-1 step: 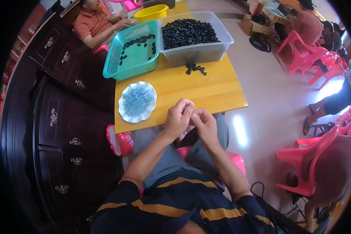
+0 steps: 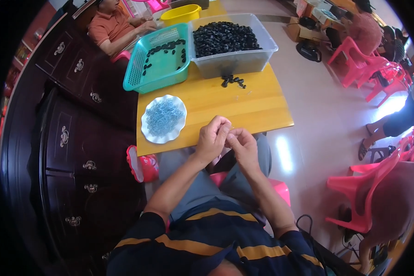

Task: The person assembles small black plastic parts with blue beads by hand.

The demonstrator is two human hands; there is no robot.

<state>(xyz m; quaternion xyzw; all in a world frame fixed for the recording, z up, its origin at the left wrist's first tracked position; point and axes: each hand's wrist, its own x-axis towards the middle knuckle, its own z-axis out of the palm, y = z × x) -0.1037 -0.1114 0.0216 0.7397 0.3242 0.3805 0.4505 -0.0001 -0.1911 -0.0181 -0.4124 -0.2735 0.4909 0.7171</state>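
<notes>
Over the near edge of the yellow wooden table (image 2: 216, 106), my left hand (image 2: 213, 138) and my right hand (image 2: 244, 146) meet with fingers pinched together. A sliver of something pale shows at the fingertips, too small to name. To the left of my hands lies a white scalloped plate (image 2: 145, 131) heaped with small, thin, clear bluish pieces (image 2: 164, 115). Several small glossy black pieces (image 2: 232, 81) are scattered farther back on the table, with one or two tiny clear bits closer to me.
A translucent plastic bin (image 2: 234, 66) full of black pieces stands at the back beside a green basket (image 2: 145, 83) holding some more. Behind is a yellow basin (image 2: 181, 16). Dark drawers (image 2: 73, 138) line the left. Pink chairs (image 2: 359, 198) and several people are around; one sits across the table.
The whole view has shifted very slightly. Both hands keep the same pinched pose, and nothing on the table has moved.
</notes>
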